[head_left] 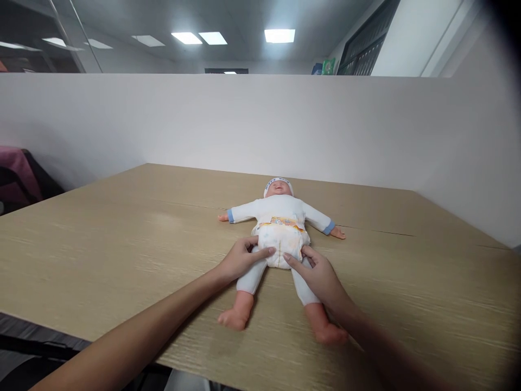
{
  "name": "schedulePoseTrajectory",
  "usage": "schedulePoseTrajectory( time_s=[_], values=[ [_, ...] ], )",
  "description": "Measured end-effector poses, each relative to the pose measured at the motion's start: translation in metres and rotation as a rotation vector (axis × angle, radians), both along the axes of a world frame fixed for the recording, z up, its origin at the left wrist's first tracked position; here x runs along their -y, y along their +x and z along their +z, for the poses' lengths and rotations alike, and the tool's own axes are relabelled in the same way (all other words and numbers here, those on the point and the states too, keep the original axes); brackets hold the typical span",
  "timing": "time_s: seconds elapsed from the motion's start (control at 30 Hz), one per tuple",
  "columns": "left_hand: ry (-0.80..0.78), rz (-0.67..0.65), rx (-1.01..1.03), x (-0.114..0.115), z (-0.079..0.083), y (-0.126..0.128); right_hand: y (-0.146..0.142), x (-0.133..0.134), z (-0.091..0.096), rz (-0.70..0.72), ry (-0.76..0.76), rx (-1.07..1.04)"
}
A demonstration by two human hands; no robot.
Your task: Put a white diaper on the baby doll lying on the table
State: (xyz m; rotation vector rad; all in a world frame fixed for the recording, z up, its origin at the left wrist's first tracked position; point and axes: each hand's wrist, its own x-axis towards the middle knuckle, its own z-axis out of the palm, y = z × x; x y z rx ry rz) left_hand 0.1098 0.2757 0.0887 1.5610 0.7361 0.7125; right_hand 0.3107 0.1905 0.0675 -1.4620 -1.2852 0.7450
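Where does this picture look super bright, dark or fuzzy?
In the head view, the ceiling lights glare white; in the head view, the table has a pale sheen, with soft shadow beside the left forearm; in the head view, the upper right corner goes black, and the right forearm looks dimmer and blurrier than the doll.

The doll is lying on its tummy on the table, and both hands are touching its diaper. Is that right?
Not quite: the doll is lying on its back, not its tummy. The head view shows it facing up. It is on the table, and the left hand and right hand are both touching its diaper.
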Motion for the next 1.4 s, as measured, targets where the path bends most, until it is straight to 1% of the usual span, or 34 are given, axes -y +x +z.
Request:
schedulePoseTrajectory(
  time_s=[0.17, 0.23, 0.37, 0.53, 0.67, 0.8, 1.07, 1.17, 1.3, 1.4],
  values=[
    [0.017, -0.006, 0.002, 0.000, -0.002, 0.000, 0.001, 0.002, 0.001, -0.033, 0.027, 0.170],
    [0.044, 0.018, -0.019, 0.001, -0.003, 0.000, 0.001, 0.002, 0.001, -0.032, 0.054, 0.201],
    [0.150, 0.079, -0.080, 0.004, -0.002, 0.000, 0.000, 0.001, 0.003, 0.002, 0.051, 0.141],
    [0.196, 0.064, -0.146, 0.003, -0.001, -0.001, 0.001, -0.002, 0.002, 0.045, 0.039, 0.032],
    [0.240, 0.059, -0.165, 0.000, -0.004, -0.001, 0.001, -0.003, 0.001, 0.037, 0.046, 0.003],
    [0.223, 0.042, -0.124, 0.000, -0.006, 0.000, 0.001, -0.001, 0.001, 0.022, 0.037, 0.030],
    [0.182, 0.032, -0.052, 0.001, -0.005, 0.000, 0.008, -0.001, -0.007, 0.034, 0.063, 0.205],
    [0.173, 0.026, -0.069, 0.001, -0.006, -0.001, 0.007, -0.001, -0.007, 0.013, 0.062, 0.199],
    [0.182, 0.064, -0.148, 0.001, -0.005, -0.001, 0.006, -0.002, -0.010, 0.001, 0.057, 0.146],
    [0.215, 0.030, -0.157, 0.000, -0.004, 0.000, 0.007, -0.004, -0.013, 0.008, 0.077, 0.154]
  ],
)
